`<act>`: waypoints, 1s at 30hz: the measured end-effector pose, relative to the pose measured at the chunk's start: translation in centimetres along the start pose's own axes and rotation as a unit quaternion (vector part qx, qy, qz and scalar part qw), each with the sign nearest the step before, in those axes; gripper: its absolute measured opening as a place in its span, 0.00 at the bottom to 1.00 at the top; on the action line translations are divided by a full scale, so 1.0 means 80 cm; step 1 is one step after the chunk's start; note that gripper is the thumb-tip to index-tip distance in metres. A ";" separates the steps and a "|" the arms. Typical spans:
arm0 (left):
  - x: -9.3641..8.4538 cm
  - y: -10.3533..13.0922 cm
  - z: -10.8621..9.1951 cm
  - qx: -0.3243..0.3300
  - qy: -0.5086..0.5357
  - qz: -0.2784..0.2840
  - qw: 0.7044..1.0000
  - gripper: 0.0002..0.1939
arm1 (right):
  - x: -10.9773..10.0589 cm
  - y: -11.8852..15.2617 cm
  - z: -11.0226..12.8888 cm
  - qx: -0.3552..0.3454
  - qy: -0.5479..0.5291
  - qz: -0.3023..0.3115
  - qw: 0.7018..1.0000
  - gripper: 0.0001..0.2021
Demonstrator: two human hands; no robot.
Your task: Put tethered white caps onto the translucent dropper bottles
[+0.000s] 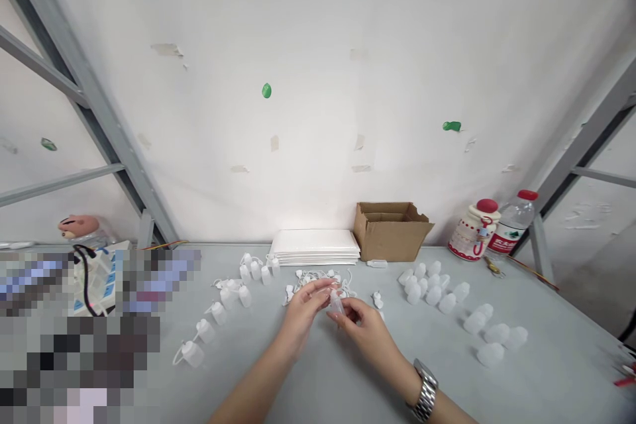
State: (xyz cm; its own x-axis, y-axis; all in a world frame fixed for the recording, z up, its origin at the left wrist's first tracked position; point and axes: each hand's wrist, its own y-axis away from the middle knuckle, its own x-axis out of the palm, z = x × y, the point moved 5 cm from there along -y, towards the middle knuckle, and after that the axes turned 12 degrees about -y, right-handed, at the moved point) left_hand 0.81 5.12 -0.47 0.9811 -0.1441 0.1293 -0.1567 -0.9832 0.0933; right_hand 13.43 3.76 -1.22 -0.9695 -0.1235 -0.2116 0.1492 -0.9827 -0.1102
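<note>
Near the middle of the grey table, my right hand (360,318) grips a small translucent bottle (336,305) by its body. At the bottle's top, the fingers of my left hand (309,305) are closed round a small white part that is too small to make out fully. Behind both hands lies a pile of white caps with loops (318,275). Bottles with looped caps (192,354) stand in a slanting line on the left. Several translucent bottles without loops (491,354) stand in groups on the right.
Against the wall are a stack of white flat sheets (315,248) and an open cardboard box (392,240). A red-lidded flask (474,232) and a clear water bottle (511,225) stand at the back right. A single small bottle (377,264) lies before the box.
</note>
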 end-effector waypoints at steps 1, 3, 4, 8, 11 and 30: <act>0.002 0.001 0.000 -0.005 0.008 0.008 1.000 0.14 | 0.001 0.001 0.000 -0.005 -0.005 0.000 1.000 0.10; 0.004 0.001 -0.002 -0.007 0.030 0.024 0.999 0.11 | 0.001 0.002 0.000 -0.013 -0.014 0.002 1.000 0.10; 0.005 0.002 -0.003 -0.005 0.039 0.032 0.999 0.10 | 0.001 0.002 0.000 -0.015 -0.016 0.001 1.000 0.11; 0.007 0.004 -0.005 0.001 0.053 0.061 0.997 0.10 | -0.002 0.002 -0.001 -0.022 -0.015 -0.014 1.000 0.10; 0.008 0.005 -0.002 -0.006 0.069 0.060 0.996 0.11 | -0.002 0.002 -0.001 -0.024 -0.031 -0.019 0.999 0.11; 0.018 0.011 -0.001 -0.061 0.170 0.086 0.980 0.16 | 0.015 0.003 0.000 0.022 -0.273 0.081 0.958 0.18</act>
State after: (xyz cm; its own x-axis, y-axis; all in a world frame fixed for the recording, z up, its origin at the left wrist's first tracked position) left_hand 2.06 4.09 -0.15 0.8475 -0.2414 0.4727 -0.3497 -0.9240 0.1550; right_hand 12.33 3.39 -1.52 -0.8934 -0.3174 0.3178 0.3099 -0.9478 -0.0755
